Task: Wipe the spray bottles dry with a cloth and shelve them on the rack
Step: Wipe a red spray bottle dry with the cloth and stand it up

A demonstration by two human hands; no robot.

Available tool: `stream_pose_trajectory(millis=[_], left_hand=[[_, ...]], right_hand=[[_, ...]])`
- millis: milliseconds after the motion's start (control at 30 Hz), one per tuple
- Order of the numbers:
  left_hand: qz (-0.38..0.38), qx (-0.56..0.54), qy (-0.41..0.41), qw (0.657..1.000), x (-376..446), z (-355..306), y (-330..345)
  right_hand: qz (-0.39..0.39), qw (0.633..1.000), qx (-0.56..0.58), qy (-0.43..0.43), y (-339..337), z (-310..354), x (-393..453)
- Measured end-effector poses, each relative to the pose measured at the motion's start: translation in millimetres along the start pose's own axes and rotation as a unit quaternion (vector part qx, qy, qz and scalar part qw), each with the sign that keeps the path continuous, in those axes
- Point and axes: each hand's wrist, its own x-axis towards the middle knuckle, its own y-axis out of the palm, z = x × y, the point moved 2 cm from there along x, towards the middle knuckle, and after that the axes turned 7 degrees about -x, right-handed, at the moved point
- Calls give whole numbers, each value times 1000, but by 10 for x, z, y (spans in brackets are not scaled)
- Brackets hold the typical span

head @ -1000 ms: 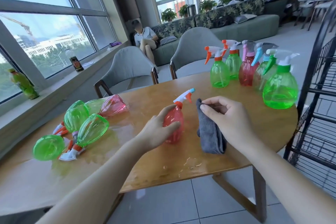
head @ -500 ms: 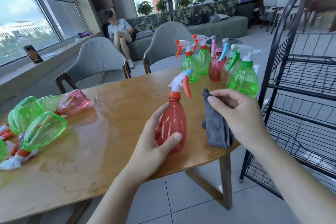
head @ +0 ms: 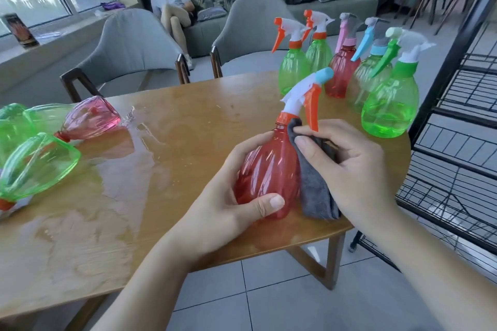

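My left hand [head: 228,204] grips a red spray bottle [head: 271,169] with a white head and orange trigger, held tilted just above the wooden table [head: 172,158]. My right hand [head: 347,166] holds a grey cloth [head: 314,191] pressed against the bottle's right side, up by the neck. Several upright bottles stand at the table's far right, the nearest a green one [head: 390,105]. Several more bottles lie on their sides at the left on the wet tabletop, among them a pink one [head: 91,118] and a green one [head: 35,166].
A black wire rack [head: 457,126] stands right of the table, its visible shelves bare. Two grey chairs [head: 134,45] sit behind the table. A person sits on a sofa further back. Water pools across the table's left half.
My left hand has lifted the red bottle nearer and tilted it. My right hand has brought the cloth against its neck and side. The view has swung right toward the rack.
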Motion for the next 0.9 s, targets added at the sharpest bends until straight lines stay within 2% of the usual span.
stream_pose_trajectory(millis=[100, 433, 633, 800, 900], left_hand=[[-4, -13, 8, 1000, -9, -2, -2], [-42, -71, -13, 997, -41, -16, -135], [-21, -70, -14, 997, -29, -13, -116], [-51, -177, -21, 983, 16, 29, -138], [-66, -171, -21, 983, 52, 30, -120]], right_hand=[[8, 1000, 3, 9, 57, 58, -11], [49, 992, -67, -90, 140, 167, -299], [27, 997, -54, -57, 110, 167, -160], [83, 986, -59, -133, 124, 150, -262], [79, 984, -68, -142, 101, 151, -250]])
